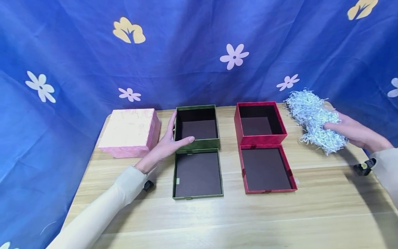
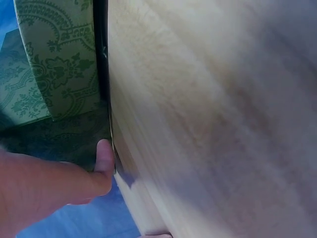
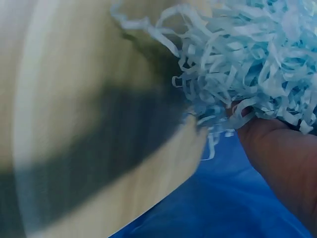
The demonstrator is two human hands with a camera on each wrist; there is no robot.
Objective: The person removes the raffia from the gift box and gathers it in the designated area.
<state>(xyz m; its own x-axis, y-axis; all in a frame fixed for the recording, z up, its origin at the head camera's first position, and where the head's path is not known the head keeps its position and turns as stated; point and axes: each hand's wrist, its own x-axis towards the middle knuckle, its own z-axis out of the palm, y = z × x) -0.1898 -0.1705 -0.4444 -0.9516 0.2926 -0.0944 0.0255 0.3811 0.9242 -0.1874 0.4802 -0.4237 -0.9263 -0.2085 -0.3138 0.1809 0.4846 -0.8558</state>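
My left hand [image 1: 164, 144] rests against the left front corner of an uncovered green box [image 1: 202, 144], fingers stretched along its side and thumb across its front. In the left wrist view, the thumb [image 2: 103, 156] lies by the dark green patterned wall. On the right, my right hand [image 1: 354, 129] grips a fluffy bunch of light blue shredded paper [image 1: 311, 112] over the table. Curly strips [image 3: 262, 59] cover most of those fingers in the right wrist view, where the thumb [image 3: 280, 148] presses into them.
In front of the green box lies its upturned lid [image 1: 199, 173]. A red box [image 1: 261, 139], also uncovered, stands to the right with its upturned red lid [image 1: 268, 169] before it. A closed pink box [image 1: 127, 129] sits at left. Blue flowered cloth [image 1: 192, 69] hangs behind the wooden table [image 1: 217, 221].
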